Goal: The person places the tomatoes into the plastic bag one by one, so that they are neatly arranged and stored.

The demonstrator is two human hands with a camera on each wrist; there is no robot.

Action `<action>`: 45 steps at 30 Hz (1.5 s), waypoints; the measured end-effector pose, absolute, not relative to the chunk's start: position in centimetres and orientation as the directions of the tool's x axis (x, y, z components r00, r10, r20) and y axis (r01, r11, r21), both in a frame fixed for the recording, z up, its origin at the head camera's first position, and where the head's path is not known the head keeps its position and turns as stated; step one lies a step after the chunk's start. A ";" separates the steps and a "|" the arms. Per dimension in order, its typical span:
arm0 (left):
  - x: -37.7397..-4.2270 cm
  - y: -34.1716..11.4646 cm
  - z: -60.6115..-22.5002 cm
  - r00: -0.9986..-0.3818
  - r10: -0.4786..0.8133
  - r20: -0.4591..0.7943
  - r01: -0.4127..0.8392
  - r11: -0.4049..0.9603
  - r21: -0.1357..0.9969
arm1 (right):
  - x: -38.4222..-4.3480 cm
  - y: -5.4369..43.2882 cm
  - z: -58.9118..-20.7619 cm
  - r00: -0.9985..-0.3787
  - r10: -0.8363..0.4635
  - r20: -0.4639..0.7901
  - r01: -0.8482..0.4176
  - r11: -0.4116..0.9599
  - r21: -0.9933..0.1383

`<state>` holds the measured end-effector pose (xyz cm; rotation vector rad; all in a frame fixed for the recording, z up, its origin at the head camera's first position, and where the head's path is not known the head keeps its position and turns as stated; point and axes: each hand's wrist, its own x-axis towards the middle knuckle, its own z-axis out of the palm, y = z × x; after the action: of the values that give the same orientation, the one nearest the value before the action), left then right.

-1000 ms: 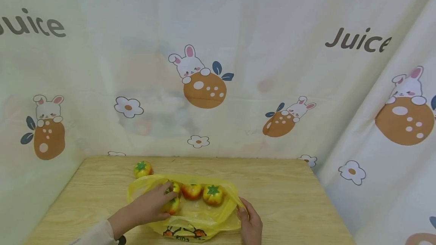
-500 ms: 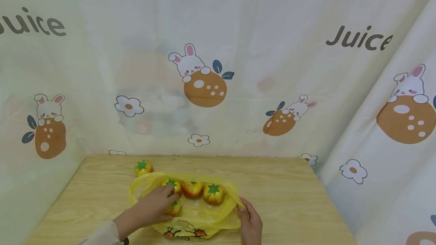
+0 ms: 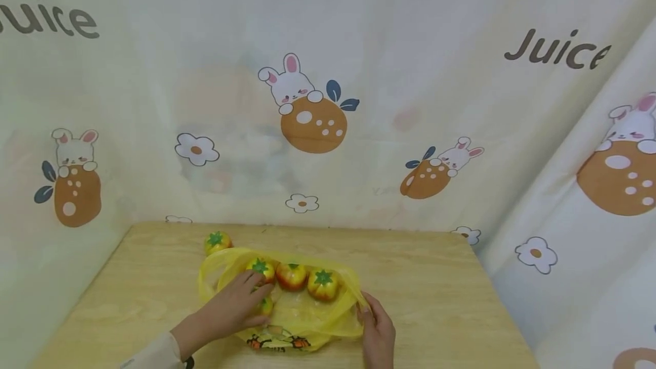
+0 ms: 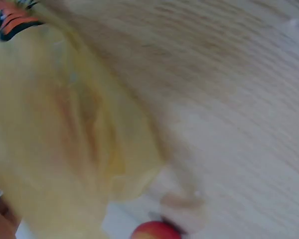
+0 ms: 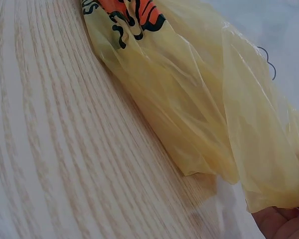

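Observation:
A thin yellow plastic bag [image 3: 302,318] with a printed pattern lies mouth-up on the table. Inside it sit several yellow-red toy fruits with green star-shaped tops, among them one at the right [image 3: 323,285] and one in the middle [image 3: 291,278]. My left hand [image 3: 233,307] reaches into the bag, fingers and thumb around the near-left toy fruit [image 3: 266,305], mostly covered by the hand. Its fingertips are right by another toy fruit [image 3: 261,268] behind. My right hand [image 3: 378,332] pinches the bag's right edge; the right wrist view shows its fingers [image 5: 284,224] under the yellow film.
One more toy fruit [image 3: 217,241] stands outside the bag at the table's back left; the left wrist view shows a red round fruit [image 4: 156,231] beyond the bag. Light wooden table [image 3: 435,283] surrounds the bag. A curtain [image 3: 379,175] printed with rabbits hangs behind.
The head view has tilted up slightly then down, shifting everything a little upward. My left thumb has slid forward over the near-left toy fruit, covering more of it. My right hand keeps its grip.

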<state>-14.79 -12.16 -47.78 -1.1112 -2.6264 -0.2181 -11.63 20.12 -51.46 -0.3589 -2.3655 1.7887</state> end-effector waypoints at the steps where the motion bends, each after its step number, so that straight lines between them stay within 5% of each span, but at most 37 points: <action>1: -14.8 -12.2 -47.6 -0.667 0.656 0.354 0.710 0.703 0.036 | -11.6 20.1 -51.5 -0.959 0.282 -0.023 0.100 0.262 -0.960; 8: -15.6 -14.2 -44.7 -0.688 0.298 0.662 0.572 0.784 0.241 | -11.0 19.8 -52.0 -0.961 0.272 -0.047 0.117 0.247 -0.962; 15: -18.7 -18.3 -43.9 -0.789 -0.102 0.606 0.347 0.740 0.576 | -11.5 19.9 -52.3 -0.953 0.302 -0.010 0.109 0.313 -0.943; 25: -21.6 -19.9 -47.0 -0.949 0.067 0.308 0.249 0.758 0.603 | -11.6 20.1 -52.2 -0.950 0.309 -0.036 0.139 0.317 -0.938; 45: -23.3 -19.8 -49.7 -0.970 0.015 0.241 0.149 0.823 0.549 | -11.6 20.7 -52.4 -0.955 0.292 -0.047 0.130 0.273 -0.953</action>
<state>-23.29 -19.84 -49.69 -0.1271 -2.7797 -0.8639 -11.61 20.65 -52.38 -0.4002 -2.3932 1.7713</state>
